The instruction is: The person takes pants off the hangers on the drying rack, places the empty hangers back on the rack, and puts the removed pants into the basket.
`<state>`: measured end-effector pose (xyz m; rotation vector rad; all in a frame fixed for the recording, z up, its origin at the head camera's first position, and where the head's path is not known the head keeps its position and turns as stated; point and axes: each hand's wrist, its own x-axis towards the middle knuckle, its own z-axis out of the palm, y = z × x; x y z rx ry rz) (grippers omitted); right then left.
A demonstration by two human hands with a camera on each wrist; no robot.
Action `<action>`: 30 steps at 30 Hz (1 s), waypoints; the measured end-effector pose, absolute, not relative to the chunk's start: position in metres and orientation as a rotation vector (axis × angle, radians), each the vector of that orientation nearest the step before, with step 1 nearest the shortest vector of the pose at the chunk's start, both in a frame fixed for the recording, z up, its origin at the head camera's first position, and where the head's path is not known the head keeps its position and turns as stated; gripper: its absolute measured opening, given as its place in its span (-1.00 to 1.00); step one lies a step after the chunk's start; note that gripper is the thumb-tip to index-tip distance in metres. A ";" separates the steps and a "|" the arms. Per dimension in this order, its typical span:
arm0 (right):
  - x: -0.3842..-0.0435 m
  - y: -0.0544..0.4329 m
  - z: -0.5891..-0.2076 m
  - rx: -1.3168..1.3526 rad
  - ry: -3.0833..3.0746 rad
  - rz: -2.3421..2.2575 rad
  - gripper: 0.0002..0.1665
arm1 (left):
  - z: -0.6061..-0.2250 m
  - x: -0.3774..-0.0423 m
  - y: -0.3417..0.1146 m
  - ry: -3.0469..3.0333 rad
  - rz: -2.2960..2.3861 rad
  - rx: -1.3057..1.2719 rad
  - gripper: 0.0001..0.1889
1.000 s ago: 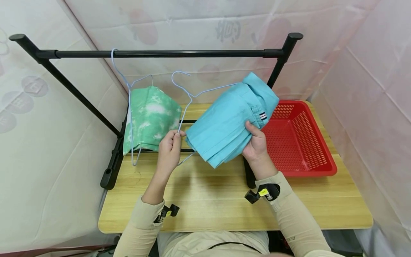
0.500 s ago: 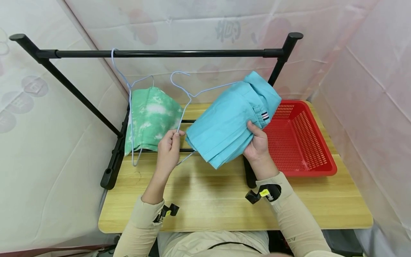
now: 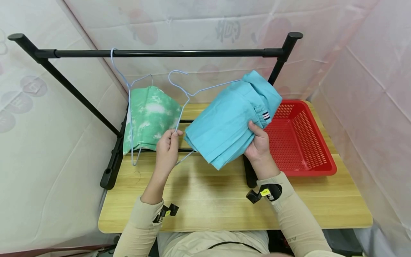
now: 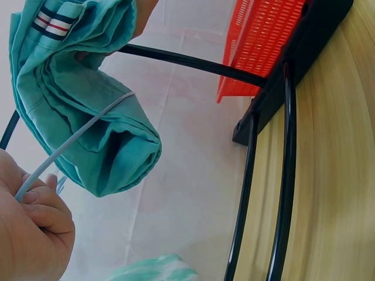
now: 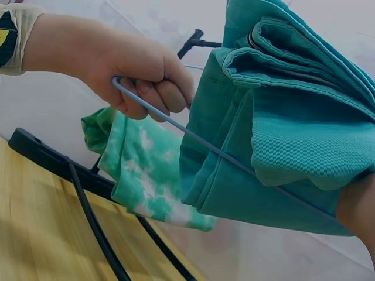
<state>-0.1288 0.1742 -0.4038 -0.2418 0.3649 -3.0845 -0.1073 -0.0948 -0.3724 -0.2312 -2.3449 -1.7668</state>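
My left hand (image 3: 167, 148) grips a pale blue wire hanger (image 3: 183, 87) near its left corner, fingers curled round the wire. Folded turquoise trousers (image 3: 229, 121) with a striped tab (image 4: 53, 23) lie over the hanger, and its lower bar (image 5: 220, 152) runs between their layers in the right wrist view. On the trousers' right side my right hand (image 3: 258, 144) holds the cloth, thumb on top and the other fingers hidden behind. The hook of this hanger stands free in the air below the black rail (image 3: 192, 53).
On the left of the rail hangs another blue hanger (image 3: 130, 117) bearing a green and white tie-dye cloth (image 3: 154, 114). A red basket (image 3: 321, 142) stands at the right of the wooden table (image 3: 218, 207), beside the black rack's foot. Fabric walls surround the table.
The hanger and my left hand have shifted slightly left. My right hand and the right end of the trousers have moved a little to the right.
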 end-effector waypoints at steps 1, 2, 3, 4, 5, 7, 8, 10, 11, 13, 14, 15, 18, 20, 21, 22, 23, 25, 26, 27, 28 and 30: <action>-0.129 0.174 -0.404 -0.242 0.366 -3.085 -0.44 | -0.372 -0.107 -0.095 -2.343 -1.767 -0.233 -0.71; -0.129 0.174 -0.404 -0.244 0.362 -3.085 -0.44 | -0.372 -0.107 -0.095 -2.341 -1.769 -0.233 -0.71; -0.129 0.174 -0.403 -0.245 0.361 -3.085 -0.45 | -0.373 -0.107 -0.095 -2.337 -1.773 -0.234 -0.71; -0.129 0.174 -0.403 -0.245 0.356 -3.085 -0.44 | -0.373 -0.107 -0.096 -2.334 -1.776 -0.233 -0.71; -0.129 0.174 -0.403 -0.245 0.352 -3.084 -0.44 | -0.373 -0.107 -0.096 -2.329 -1.780 -0.233 -0.70; -0.129 0.174 -0.402 -0.244 0.341 -3.082 -0.43 | -0.374 -0.108 -0.096 -2.322 -1.780 -0.235 -0.70; -0.129 0.174 -0.401 -0.243 0.336 -3.083 -0.43 | -0.374 -0.108 -0.097 -2.319 -1.781 -0.236 -0.70; -0.129 0.174 -0.400 -0.242 0.326 -3.083 -0.43 | -0.375 -0.108 -0.097 -2.317 -1.779 -0.239 -0.69; -0.129 0.174 -0.400 -0.243 0.318 -3.083 -0.43 | -0.375 -0.108 -0.098 -2.318 -1.779 -0.241 -0.69; -0.129 0.174 -0.399 -0.247 0.309 -3.081 -0.43 | -0.376 -0.108 -0.098 -2.319 -1.778 -0.243 -0.69; -0.129 0.174 -0.399 -0.250 0.303 -3.080 -0.43 | -0.376 -0.108 -0.098 -2.319 -1.780 -0.244 -0.70; -0.129 0.174 -0.399 -0.252 0.298 -3.077 -0.42 | -0.376 -0.108 -0.099 -2.319 -1.782 -0.243 -0.70; -0.129 0.174 -0.400 -0.248 0.292 -3.076 -0.40 | -0.376 -0.108 -0.099 -2.313 -1.787 -0.243 -0.70; -0.129 0.174 -0.401 -0.237 0.296 -3.083 -0.38 | -0.376 -0.108 -0.100 -2.311 -1.790 -0.243 -0.71; -0.129 0.174 -0.401 -0.232 0.304 -3.086 -0.38 | -0.375 -0.108 -0.100 -2.310 -1.792 -0.244 -0.71; -0.129 0.174 -0.402 -0.229 0.308 -3.090 -0.37 | -0.375 -0.108 -0.100 -2.308 -1.794 -0.246 -0.71; -0.129 0.174 -0.402 -0.226 0.314 -3.093 -0.37 | -0.375 -0.107 -0.100 -2.307 -1.798 -0.245 -0.71; -0.129 0.174 -0.402 -0.226 0.320 -3.094 -0.36 | -0.375 -0.108 -0.101 -2.305 -1.803 -0.240 -0.71; -0.129 0.174 -0.402 -0.228 0.319 -3.094 -0.36 | -0.376 -0.108 -0.101 -2.303 -1.806 -0.239 -0.71; -0.129 0.174 -0.401 -0.228 0.320 -3.095 -0.36 | -0.376 -0.108 -0.102 -2.304 -1.805 -0.236 -0.71; -0.129 0.174 -0.401 -0.226 0.319 -3.096 -0.36 | -0.376 -0.108 -0.102 -2.306 -1.803 -0.233 -0.71; -0.129 0.174 -0.400 -0.220 0.310 -3.099 -0.37 | -0.377 -0.108 -0.103 -2.311 -1.793 -0.232 -0.72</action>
